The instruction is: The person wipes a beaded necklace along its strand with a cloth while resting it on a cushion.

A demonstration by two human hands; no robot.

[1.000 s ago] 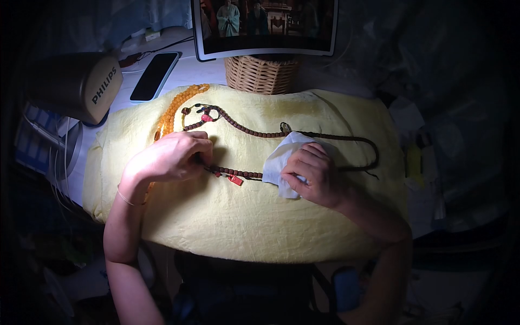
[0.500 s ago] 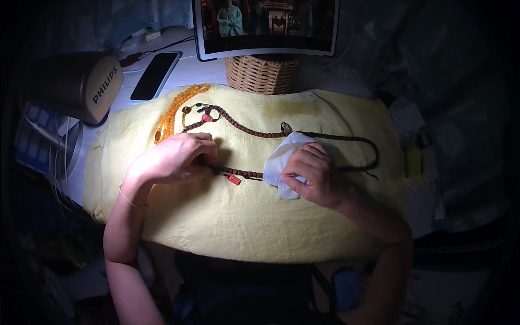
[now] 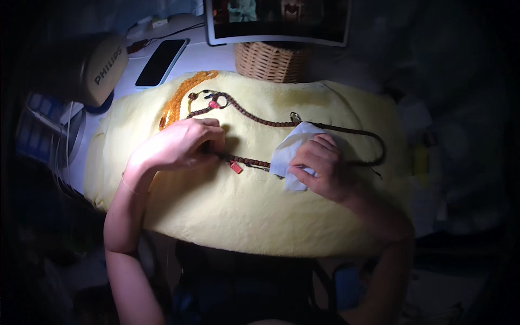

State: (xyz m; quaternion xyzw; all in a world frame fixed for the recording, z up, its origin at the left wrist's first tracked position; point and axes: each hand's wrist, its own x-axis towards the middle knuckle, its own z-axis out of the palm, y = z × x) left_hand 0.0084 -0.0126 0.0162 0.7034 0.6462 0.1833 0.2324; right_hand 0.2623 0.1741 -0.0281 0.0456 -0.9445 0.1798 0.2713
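A long string of dark brown beads (image 3: 260, 120) lies in a loop on a yellow towel (image 3: 244, 222). My left hand (image 3: 187, 142) is closed on the near run of the beads, its fingertips in shadow. To the right, my right hand (image 3: 320, 165) pinches a white cloth (image 3: 287, 154) that drapes over the same run and hides part of it. A small red tag (image 3: 235, 167) hangs by the beads between my hands. Beyond my left hand lies a strand of orange beads (image 3: 181, 92). A pink-red bead (image 3: 214, 105) sits near the string's far left end.
At the back, a wicker basket (image 3: 271, 62) stands below a lit screen (image 3: 279, 24). A phone (image 3: 162, 62) lies at the back left, beside a Philips-marked device (image 3: 103, 73). White cables (image 3: 67, 127) hang at the left edge.
The whole view has shifted, so everything appears slightly higher and a little to the right. Both hands keep their grips, with hardly any movement relative to the towel.
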